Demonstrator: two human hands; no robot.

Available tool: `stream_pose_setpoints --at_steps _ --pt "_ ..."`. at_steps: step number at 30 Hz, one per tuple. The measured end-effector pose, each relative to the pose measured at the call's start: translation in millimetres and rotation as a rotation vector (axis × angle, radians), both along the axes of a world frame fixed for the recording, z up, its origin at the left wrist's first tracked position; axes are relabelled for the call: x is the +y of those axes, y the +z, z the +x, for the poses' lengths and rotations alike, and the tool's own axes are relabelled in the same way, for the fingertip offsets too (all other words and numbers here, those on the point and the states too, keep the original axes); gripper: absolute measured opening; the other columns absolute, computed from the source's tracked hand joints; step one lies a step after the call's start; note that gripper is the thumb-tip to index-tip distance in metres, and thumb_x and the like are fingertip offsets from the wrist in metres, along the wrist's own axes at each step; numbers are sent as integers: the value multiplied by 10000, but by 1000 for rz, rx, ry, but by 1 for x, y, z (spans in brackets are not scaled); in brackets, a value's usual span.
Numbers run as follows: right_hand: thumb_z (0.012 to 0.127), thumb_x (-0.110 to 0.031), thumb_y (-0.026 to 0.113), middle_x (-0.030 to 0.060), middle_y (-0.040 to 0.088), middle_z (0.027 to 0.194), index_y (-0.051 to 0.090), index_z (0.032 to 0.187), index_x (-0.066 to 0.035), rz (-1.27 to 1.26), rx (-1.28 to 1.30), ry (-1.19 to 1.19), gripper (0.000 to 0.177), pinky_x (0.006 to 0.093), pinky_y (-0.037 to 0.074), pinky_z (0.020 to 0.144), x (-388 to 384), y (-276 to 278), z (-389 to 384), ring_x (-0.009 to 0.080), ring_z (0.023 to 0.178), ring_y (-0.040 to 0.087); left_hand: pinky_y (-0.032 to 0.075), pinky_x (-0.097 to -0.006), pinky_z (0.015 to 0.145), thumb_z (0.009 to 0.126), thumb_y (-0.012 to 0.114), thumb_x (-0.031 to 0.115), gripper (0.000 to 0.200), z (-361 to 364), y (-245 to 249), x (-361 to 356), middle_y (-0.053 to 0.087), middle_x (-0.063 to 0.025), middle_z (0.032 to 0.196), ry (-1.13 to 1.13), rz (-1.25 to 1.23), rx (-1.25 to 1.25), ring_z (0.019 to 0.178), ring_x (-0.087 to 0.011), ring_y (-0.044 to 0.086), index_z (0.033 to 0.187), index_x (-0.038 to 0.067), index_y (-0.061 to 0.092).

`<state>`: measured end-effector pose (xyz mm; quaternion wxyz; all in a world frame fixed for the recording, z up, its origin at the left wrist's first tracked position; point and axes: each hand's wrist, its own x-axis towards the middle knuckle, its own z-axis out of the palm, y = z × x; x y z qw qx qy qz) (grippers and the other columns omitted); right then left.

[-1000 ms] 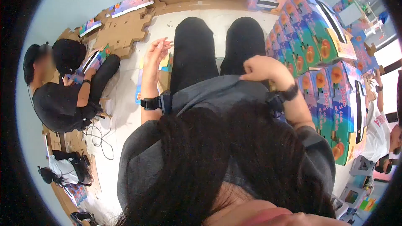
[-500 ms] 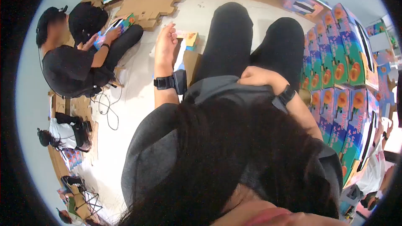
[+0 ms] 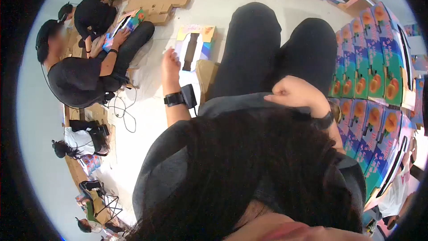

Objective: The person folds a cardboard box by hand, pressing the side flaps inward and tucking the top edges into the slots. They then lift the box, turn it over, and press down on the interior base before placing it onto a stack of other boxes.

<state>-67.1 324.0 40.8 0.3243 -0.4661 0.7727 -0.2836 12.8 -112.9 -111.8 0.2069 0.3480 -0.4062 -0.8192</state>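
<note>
My left hand (image 3: 171, 62) is raised beside a colourful carton (image 3: 195, 32). Its fingers are curled in and slightly blurred, and nothing shows in them. The carton lies on the floor, with yellow, white and purple panels and a long dark slot. My right hand (image 3: 298, 93) is over my lap, just above the hem of my dark shirt (image 3: 240, 102). Its fingers are curled, thumb side up, with nothing visible inside. Black straps circle both wrists; a dark device (image 3: 189, 96) sits on the left one.
To the right stand stacked rows of printed cartons (image 3: 374, 69). Brown cardboard sheets (image 3: 156, 0) cover the floor at upper left. A person in black (image 3: 78, 80) holds a carton nearby, with loose cables (image 3: 125, 111) behind. Other people sit farther along the wall.
My right hand has come off the shirt hem and shifted right. My left hand has dropped lower and curled more, uncovering the carton. The view has shifted slightly.
</note>
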Motion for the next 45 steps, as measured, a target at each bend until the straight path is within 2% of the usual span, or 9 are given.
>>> stream_pose_setpoints --at_steps 1,3,4,7,15,18,27,37,45 --pt "917 -381 660 192 456 543 523 582 -5 14 -9 20 522 439 352 490 1 3 -5 375 486 463 415 -272 607 934 628 239 204 -5 -21 -5 584 -1 806 -184 -531 -119 706 -116 543 1048 73 659" --pt "913 -375 662 195 456 545 523 579 -6 13 17 -10 517 440 355 488 2 11 -8 379 490 473 480 -302 723 920 638 231 274 -15 -47 -9 666 -53 932 -518 -831 -247 842 -159 622 1095 21 665" --pt "911 -372 662 197 456 546 523 577 -7 12 32 -24 514 440 357 487 2 14 -11 380 492 478 505 -318 797 915 640 225 307 -22 -14 20 697 -85 1007 -651 -597 -254 920 -186 652 1121 -3 662" --pt "904 -372 666 184 468 540 524 558 -22 18 39 -27 512 448 369 490 3 15 -21 385 506 501 501 -340 895 925 644 240 340 -37 30 75 702 -119 1087 -846 -623 -357 1000 -222 656 1153 -11 649" --pt "921 -313 680 153 460 541 446 554 -41 -94 5 -53 513 431 359 479 2 15 -42 347 495 499 502 -341 942 935 684 228 362 -37 24 73 706 -132 1089 -865 -903 -374 1045 -222 657 1209 -4 637" --pt "925 -340 672 153 504 562 494 567 -50 -35 -11 10 494 433 396 493 -3 8 -50 353 530 541 502 -329 952 952 662 175 305 -33 23 75 708 -104 1101 -853 -553 -271 1057 -204 658 1211 14 642" --pt "933 -332 662 150 566 585 627 626 -44 -18 -64 63 423 427 445 539 -1 -1 -68 338 556 583 491 -334 997 961 647 122 338 -42 45 84 662 -94 1205 -924 -392 -324 1131 -206 630 1282 24 609" --pt "942 -331 661 137 543 557 601 611 -43 7 -106 46 443 423 431 535 -3 5 -71 335 533 569 486 -358 961 956 629 364 458 -52 57 71 700 -147 1172 -1212 -775 -731 1093 -259 636 1257 20 654" --pt "942 -347 651 145 549 568 595 602 -44 -2 -67 28 459 430 432 539 -4 5 -69 359 551 570 484 -350 959 961 629 260 383 -41 40 73 692 -129 1145 -990 -720 -530 1091 -235 632 1255 15 642"
